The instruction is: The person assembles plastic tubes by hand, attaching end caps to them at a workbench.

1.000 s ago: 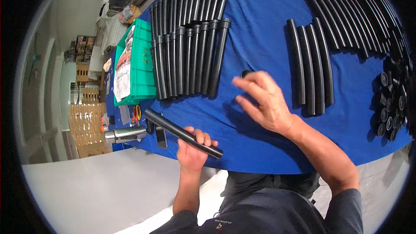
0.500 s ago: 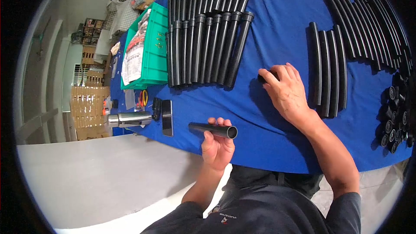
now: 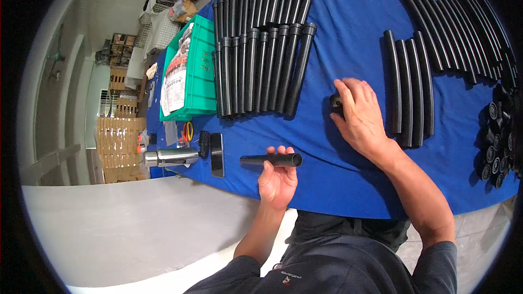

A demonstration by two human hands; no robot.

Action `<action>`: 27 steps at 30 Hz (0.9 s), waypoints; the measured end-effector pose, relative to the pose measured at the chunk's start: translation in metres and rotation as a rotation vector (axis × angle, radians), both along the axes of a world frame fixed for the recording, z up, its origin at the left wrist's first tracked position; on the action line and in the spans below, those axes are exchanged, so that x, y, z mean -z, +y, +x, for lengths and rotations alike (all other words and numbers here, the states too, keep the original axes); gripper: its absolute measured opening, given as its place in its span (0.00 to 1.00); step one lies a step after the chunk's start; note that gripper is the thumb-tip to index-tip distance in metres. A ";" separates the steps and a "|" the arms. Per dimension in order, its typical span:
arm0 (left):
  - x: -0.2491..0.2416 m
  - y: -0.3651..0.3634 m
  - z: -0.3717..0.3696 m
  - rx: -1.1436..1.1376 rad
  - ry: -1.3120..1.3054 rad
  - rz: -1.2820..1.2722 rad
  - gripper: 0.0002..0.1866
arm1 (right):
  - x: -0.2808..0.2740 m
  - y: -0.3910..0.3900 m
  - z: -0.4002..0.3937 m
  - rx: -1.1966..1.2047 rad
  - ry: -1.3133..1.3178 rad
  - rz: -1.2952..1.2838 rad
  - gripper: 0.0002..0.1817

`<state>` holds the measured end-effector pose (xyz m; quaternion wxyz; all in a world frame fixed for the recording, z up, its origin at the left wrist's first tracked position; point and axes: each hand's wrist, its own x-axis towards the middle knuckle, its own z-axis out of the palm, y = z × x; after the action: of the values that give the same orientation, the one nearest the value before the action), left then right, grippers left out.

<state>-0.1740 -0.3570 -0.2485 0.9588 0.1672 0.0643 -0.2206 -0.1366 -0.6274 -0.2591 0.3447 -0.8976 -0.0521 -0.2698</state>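
Note:
My left hand [image 3: 279, 188] is closed around a short black tube [image 3: 253, 160], held near the table's front edge with its open round end toward the right. To the right and farther back, my right hand [image 3: 364, 115] has its fingers curled around a small black end cap [image 3: 335, 103]. A round hollow shows on the cap's side facing the tube; the rest is covered by my fingers. Tube and cap are apart. Several bare black tubes [image 3: 407, 87] lie just to the right of my right hand.
Two rows of black tubes with caps [image 3: 261, 71] lie on the blue cloth [image 3: 348, 11]. A green crate [image 3: 201, 71], a phone [image 3: 217, 155] and a steel bottle [image 3: 171, 157] are at the left. Black end caps [image 3: 494, 155] are heaped at the far right, below more tubes [image 3: 463, 32].
The cap in my right hand has turned so its hollow shows. The tube in my left hand now lies more level. The view has shifted slightly.

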 end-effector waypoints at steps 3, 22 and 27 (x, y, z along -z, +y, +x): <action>0.004 -0.004 0.006 0.022 0.013 -0.048 0.20 | -0.020 -0.003 -0.008 -0.242 -0.280 0.143 0.33; 0.010 0.004 -0.004 -0.023 0.242 0.057 0.16 | -0.005 0.020 -0.017 -0.804 0.384 0.797 0.28; -0.007 -0.006 -0.014 0.011 0.249 0.116 0.20 | -0.010 0.017 -0.017 -0.882 0.521 0.879 0.30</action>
<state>-0.1882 -0.3630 -0.2419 0.9309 0.1940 0.1946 -0.2407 -0.1536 -0.6106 -0.2487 0.7569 -0.6045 -0.2142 0.1255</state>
